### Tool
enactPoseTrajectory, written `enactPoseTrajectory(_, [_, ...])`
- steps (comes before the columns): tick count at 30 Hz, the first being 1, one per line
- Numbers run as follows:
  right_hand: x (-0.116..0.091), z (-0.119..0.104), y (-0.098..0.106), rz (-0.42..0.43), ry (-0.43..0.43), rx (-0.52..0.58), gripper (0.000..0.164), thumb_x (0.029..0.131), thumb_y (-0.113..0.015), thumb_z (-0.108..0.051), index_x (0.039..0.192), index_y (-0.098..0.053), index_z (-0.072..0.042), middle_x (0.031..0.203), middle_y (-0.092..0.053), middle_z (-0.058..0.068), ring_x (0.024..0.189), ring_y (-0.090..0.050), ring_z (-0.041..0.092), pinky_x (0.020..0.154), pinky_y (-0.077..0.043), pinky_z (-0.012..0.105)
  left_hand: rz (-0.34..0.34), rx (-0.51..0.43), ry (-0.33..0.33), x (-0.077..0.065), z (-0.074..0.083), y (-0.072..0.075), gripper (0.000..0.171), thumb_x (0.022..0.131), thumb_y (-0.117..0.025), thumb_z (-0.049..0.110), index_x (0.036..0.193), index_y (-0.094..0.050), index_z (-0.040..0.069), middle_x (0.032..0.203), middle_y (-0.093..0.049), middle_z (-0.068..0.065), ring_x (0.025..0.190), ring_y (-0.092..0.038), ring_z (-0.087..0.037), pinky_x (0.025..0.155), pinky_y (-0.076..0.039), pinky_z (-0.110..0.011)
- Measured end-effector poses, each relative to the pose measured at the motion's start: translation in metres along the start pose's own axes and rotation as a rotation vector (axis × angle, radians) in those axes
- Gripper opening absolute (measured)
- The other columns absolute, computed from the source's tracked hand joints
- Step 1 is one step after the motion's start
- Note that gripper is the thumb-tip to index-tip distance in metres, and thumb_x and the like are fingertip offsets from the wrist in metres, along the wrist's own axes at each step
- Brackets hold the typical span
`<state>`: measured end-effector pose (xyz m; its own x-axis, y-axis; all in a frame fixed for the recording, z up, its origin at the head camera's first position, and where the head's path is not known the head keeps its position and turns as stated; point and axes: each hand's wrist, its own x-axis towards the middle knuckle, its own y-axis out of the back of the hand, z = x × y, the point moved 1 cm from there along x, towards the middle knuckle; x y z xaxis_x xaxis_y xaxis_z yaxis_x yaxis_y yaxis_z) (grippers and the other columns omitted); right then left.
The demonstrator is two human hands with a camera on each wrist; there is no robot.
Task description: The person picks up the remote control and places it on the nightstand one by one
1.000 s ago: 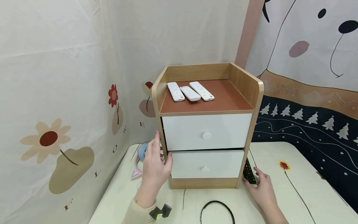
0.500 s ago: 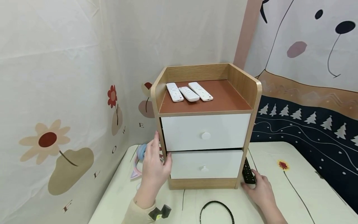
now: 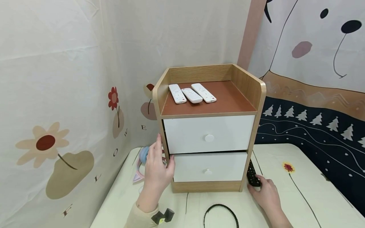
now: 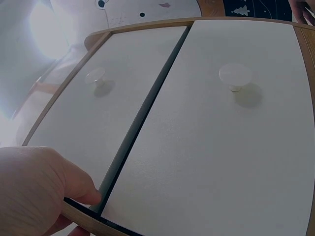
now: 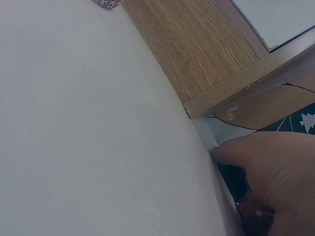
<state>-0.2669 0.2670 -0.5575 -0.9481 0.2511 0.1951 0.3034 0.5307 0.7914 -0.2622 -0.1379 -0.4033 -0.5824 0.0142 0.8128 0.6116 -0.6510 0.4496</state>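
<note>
A small wood-framed cabinet [image 3: 207, 186] with two white drawers stands in the middle of the head view. My left hand [image 3: 156, 172] holds its left side panel, thumb at the front edge near the gap between the drawers and fingers along the outer side. At the cabinet's lower right, my right hand [image 3: 265, 193] grips the near end of a black remote control [image 3: 252, 174] between thumb and fingers. The remote lies close along the cabinet's right side, its far end hidden behind it. In the right wrist view, the hand [image 5: 280, 172] covers most of the remote.
Three white remote controls [image 3: 192, 95] lie on the cabinet's brown top shelf [image 3: 228, 98]. A black headband [image 3: 219, 205] is on the pale table cover [image 3: 285, 209] in front. Behind my left hand sits a blue and pink item [image 3: 139, 167]. Printed curtains [image 3: 71, 79] stand behind.
My right fingers have moved in closer around the near end of the black remote. The left hand stays at the cabinet's side. The head view shifts slightly.
</note>
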Motion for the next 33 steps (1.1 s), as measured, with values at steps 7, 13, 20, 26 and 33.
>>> enactPoseTrajectory(7, [-0.0026,0.0002,-0.0001,0.024,-0.003,0.011,0.064,0.096,-0.078,-0.025,0.146,-0.060,0.011,0.126,-0.064,0.045,0.114,-0.068,0.057,0.096,-0.059,0.070,0.010,0.003,-0.011,0.0000,-0.0002,0.0000,0.093,0.090,-0.079,0.002,0.170,-0.032,-0.001,0.138,-0.059,-0.030,0.091,-0.067,-0.034,0.070,-0.062,-0.043])
enactPoseTrajectory(13, [-0.0040,0.0000,0.0018,0.063,-0.012,0.038,0.060,0.093,-0.080,-0.022,0.142,-0.066,0.009,0.113,-0.069,0.037,0.097,-0.071,0.044,0.076,-0.060,0.054,0.006,0.004,-0.008,-0.0002,0.0003,0.0004,0.093,0.090,-0.079,0.002,0.170,-0.032,-0.001,0.138,-0.060,-0.030,0.090,-0.067,-0.033,0.070,-0.063,-0.042])
enactPoseTrajectory(20, [-0.0048,-0.0006,0.0044,0.143,-0.026,0.079,0.055,0.089,-0.083,-0.019,0.135,-0.072,0.008,0.098,-0.072,0.027,0.082,-0.069,0.030,0.064,-0.049,0.033,-0.012,-0.001,0.013,-0.0006,0.0008,0.0014,0.093,0.091,-0.079,0.004,0.171,-0.031,0.000,0.140,-0.059,-0.030,0.092,-0.067,-0.033,0.070,-0.062,-0.042])
enactPoseTrajectory(26, [-0.0055,-0.0033,0.0074,0.247,-0.043,0.133,0.046,0.086,-0.087,-0.016,0.126,-0.079,0.005,0.088,-0.076,0.018,0.076,-0.067,0.022,0.063,-0.047,0.029,-0.032,-0.004,0.037,-0.0013,0.0004,0.0016,0.094,0.092,-0.079,0.005,0.172,-0.030,0.002,0.143,-0.059,-0.029,0.096,-0.066,-0.033,0.072,-0.061,-0.043])
enactPoseTrajectory(33, [-0.0044,-0.0071,0.0080,0.379,-0.014,0.146,0.032,0.082,-0.089,-0.011,0.112,-0.085,0.000,0.087,-0.080,0.017,0.070,-0.066,0.013,0.059,-0.045,0.022,-0.036,-0.004,0.034,-0.0007,0.0003,0.0015,0.094,0.093,-0.078,0.006,0.173,-0.029,0.002,0.143,-0.059,-0.028,0.095,-0.066,-0.031,0.074,-0.062,-0.043])
